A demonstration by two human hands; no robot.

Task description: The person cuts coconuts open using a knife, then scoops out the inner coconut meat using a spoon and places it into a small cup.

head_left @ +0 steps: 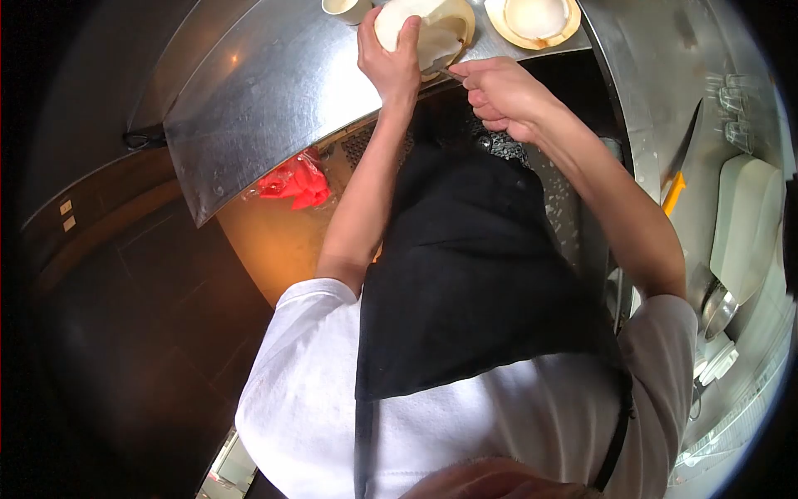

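Note:
My left hand (pixel 391 62) is wrapped round a pale, opened young coconut (pixel 426 18) and holds it tilted at the near edge of the steel counter. White flesh shows inside its opening. My right hand (pixel 509 96) is closed round a thin metal tool (pixel 445 71), whose tip lies at the lower rim of the coconut. I cannot tell if the tip is a spoon or a blade. To the right, a second opened coconut (pixel 536 40) rests on the counter with its white hollow facing up. A white cup (pixel 347 8) stands just left of my left hand.
The steel counter (pixel 283 75) curves across the front. Below it lies a red plastic bag (pixel 299 181). On the right-hand worktop are a knife with a yellow handle (pixel 674 193), glasses (pixel 735 116), a pale green cutting board (pixel 738 224) and a metal bowl (pixel 719 312).

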